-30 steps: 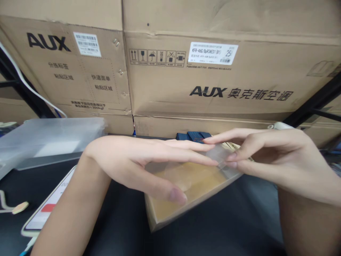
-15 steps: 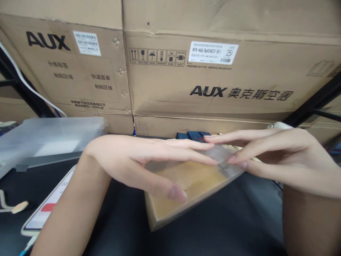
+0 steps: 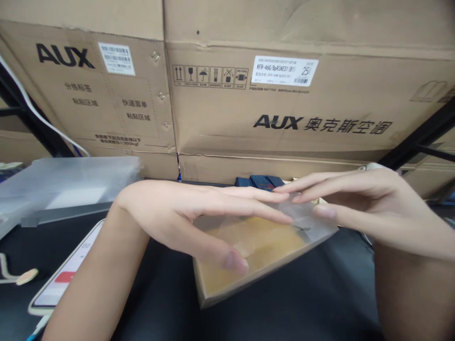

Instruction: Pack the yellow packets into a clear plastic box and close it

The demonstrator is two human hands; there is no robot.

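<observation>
A flat gold-tan box (image 3: 249,274) lies slantwise on the black table, with a loose sheet of translucent film (image 3: 316,226) over its top and folded at its right end. My left hand (image 3: 202,213) rests across the box with its fingers stretched out, the thumb pressing on the near part of the top and the fingertips on the film towards the right end. At that right end is my right hand (image 3: 351,203), its thumb and fingers apart and touching the film. The box's far edge is largely hidden behind my hands.
Large AUX cartons (image 3: 220,109) stand behind the table. A stack of clear plastic sleeves (image 3: 88,175) is at the left, near a phone (image 3: 67,270) with its screen lit and a cable attached. Dark blue packets (image 3: 261,182) lie at the back. A black rack post (image 3: 408,142) stands at right.
The fingers of my right hand have spread; its thumb has moved away from the index finger, and more of the film at the right end shows. My left hand has stayed almost still.
</observation>
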